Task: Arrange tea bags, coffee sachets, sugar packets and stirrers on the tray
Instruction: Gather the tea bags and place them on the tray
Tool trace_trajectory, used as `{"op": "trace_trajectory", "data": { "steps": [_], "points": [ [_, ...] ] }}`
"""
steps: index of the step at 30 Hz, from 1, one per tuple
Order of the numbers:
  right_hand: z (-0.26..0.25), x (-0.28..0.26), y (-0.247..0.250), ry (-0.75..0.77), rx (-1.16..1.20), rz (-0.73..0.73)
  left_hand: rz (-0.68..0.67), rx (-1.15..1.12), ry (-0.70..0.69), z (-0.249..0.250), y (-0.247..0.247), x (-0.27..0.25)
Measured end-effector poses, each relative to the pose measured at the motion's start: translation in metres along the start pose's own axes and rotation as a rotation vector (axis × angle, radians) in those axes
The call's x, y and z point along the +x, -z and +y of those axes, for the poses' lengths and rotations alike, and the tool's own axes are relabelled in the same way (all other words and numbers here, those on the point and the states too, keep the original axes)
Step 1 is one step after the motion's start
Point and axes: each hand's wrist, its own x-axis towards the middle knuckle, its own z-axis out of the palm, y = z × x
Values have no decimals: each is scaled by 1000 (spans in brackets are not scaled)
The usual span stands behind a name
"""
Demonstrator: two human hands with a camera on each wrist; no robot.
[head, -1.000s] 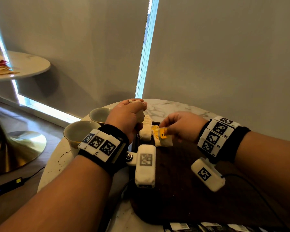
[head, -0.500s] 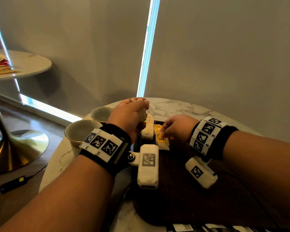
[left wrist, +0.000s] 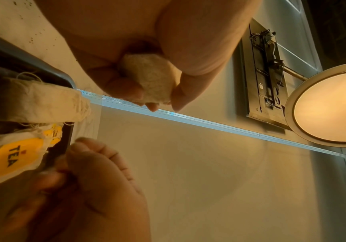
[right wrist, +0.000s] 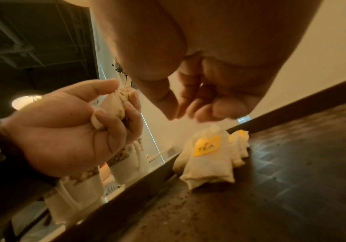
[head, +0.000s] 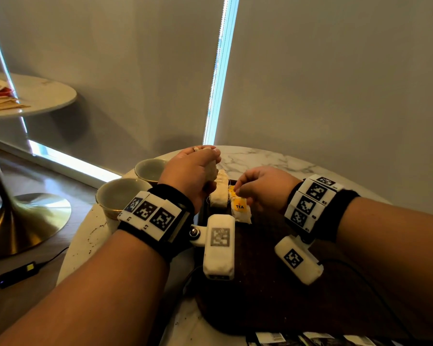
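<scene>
Your left hand (head: 189, 172) is curled tight around a bunch of tea bags (right wrist: 117, 104), most likely so you can carry many at once and feed them out one by one. It hangs just over the far left corner of the dark tray (head: 260, 283). Your right hand (head: 263, 188) has its fingertips (right wrist: 188, 111) drawn close together, just above the tea bag with the yellow TEA tag (head: 240, 208). I cannot tell if it pinches a thread or holds nothing at all. That bag lies flat on the tray, tag side up, so the word can be read. Another tea bag (head: 219, 193) lies right beside it, touching the tray's far edge, and more yellow tags peek out behind. The bags sit close together in one corner, which leaves room for the coffee, sugar and stirrers. Two cups (head: 121, 196) stand on the marble table (head: 260, 158), just left of the tray, out of the way.
</scene>
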Motion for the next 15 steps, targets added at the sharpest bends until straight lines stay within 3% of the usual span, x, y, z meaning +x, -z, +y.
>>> {"op": "trace_trajectory", "data": {
  "steps": [5,9,15],
  "points": [
    [-1,-3,-8,-96,17,-204,11,-87,72,2,-2,-1],
    [4,1,-12,-89,-33,-154,6,-184,156,5,-2,0],
    [8,3,-14,-85,-59,-117,-12,-222,163,6,-2,-2]
  ]
}}
